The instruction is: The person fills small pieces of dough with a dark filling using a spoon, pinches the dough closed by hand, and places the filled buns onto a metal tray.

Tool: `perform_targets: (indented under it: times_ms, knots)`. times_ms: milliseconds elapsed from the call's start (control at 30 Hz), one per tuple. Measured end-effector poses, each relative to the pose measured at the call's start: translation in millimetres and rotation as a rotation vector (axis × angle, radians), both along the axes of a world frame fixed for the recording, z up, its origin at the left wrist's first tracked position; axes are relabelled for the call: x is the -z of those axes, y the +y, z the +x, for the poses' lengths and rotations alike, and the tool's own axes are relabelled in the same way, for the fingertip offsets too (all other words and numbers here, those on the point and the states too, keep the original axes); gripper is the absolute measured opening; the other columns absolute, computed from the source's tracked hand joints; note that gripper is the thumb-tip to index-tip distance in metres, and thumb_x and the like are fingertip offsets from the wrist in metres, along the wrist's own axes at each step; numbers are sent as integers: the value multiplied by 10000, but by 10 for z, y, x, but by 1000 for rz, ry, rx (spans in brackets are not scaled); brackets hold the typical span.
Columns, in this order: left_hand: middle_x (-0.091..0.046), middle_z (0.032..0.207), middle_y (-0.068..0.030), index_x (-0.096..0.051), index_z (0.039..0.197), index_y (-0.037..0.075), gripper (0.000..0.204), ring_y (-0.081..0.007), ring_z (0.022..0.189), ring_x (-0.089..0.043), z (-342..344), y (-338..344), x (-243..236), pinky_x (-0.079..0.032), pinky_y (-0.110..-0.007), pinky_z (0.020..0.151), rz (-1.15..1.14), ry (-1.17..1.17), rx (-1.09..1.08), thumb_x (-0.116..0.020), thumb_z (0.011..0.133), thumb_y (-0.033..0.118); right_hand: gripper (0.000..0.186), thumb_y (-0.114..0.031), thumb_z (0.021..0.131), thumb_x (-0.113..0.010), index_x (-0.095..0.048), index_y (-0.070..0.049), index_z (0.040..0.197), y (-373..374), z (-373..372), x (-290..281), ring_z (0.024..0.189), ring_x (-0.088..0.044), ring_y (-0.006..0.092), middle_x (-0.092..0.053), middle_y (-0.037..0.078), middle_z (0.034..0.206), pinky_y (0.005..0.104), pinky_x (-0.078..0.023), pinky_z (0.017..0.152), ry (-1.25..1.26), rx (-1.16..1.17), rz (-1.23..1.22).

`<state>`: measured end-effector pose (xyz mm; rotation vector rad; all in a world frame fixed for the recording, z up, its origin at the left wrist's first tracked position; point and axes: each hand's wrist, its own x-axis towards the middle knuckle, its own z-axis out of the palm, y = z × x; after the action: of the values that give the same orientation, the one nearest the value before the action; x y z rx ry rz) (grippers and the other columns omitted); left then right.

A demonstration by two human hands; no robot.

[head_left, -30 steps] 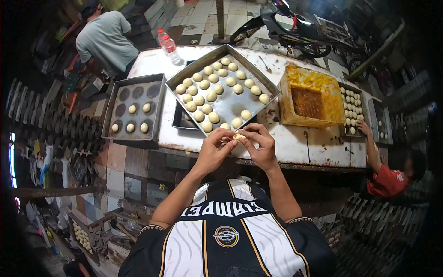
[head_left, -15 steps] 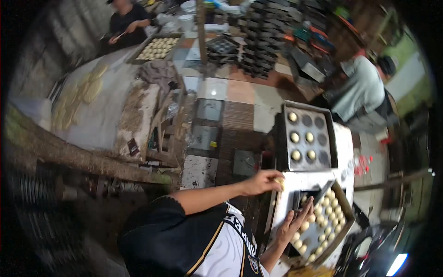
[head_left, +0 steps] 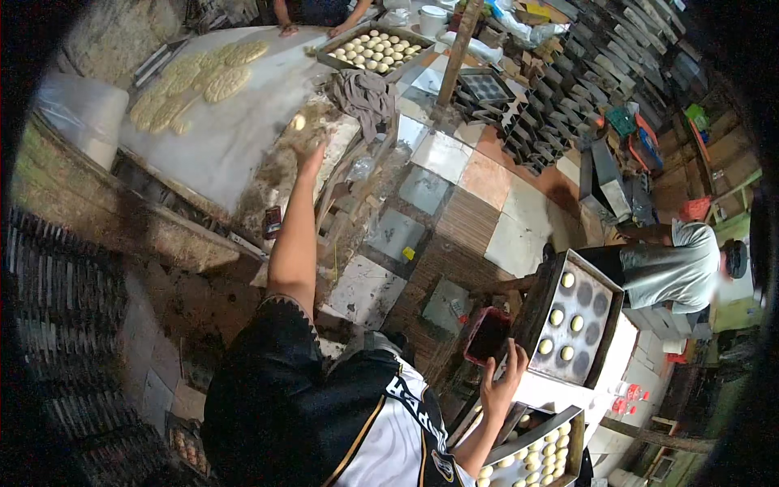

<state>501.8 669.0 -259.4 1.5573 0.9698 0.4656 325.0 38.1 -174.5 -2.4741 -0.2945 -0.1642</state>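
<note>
My left hand [head_left: 312,156] reaches far out to the left, over the brown-stained edge of the floury work table [head_left: 235,154]. Its fingers are smeared by motion. Just beyond them is a pale dough ball [head_left: 299,122], apart from the hand; whether it touches the table I cannot tell. My right hand [head_left: 503,383] is open with fingers spread and nothing in them. It is over the white surface, between a red-rimmed dark container [head_left: 488,334] and a metal tray of dough balls [head_left: 568,415]. Farther up, a dark tray with round hollows [head_left: 586,296] holds several dough balls.
Flattened dough pieces [head_left: 223,83] lie on the left table, near a grey cloth [head_left: 363,96] and a filled tray [head_left: 381,50]. One person's hands [head_left: 289,31] rest at its far edge. Another person [head_left: 690,264] is at the right. Stacked metal moulds [head_left: 560,105] stand behind.
My left hand has swung from the right-hand trays to the left table, and the dough ball it held is now apart from it. My right hand has lifted off the dough-ball tray. The view has turned left.
</note>
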Motion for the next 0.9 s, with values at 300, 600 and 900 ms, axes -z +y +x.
perform_targets:
  times_ms: [300, 600, 900]
  knots:
    - [-664, 1025, -163, -654, 1079, 33, 229, -278, 839, -658, -1545, -3382, 1985, -529, -398, 783, 606, -193, 481, -653, 954, 225, 411, -138, 958, -671, -636, -103, 1366, -83, -256, 349, 1121, -647, 338, -670, 125, 1224, 482, -436, 1069, 231, 31, -95]
    - [-691, 1158, -108, -733, 1100, 57, 203, -228, 947, -703, -450, -4341, 433, -592, -363, 818, 212, -282, 1497, -706, 899, 51, 393, -160, 958, -662, -633, -47, 1334, -507, -874, 329, 1114, -634, 422, -664, 213, 1212, 466, -509, 998, 184, 400, 81]
    - [-670, 1223, -200, -640, 1264, 26, 367, -398, 1203, -601, -123, -6662, -19, -471, -481, 1049, 539, -487, 1968, -657, 941, 201, 347, -151, 950, -672, -654, -18, 1270, -595, -2341, 551, 1060, -643, 418, -668, 214, 1129, 461, -516, 940, 263, 993, 213]
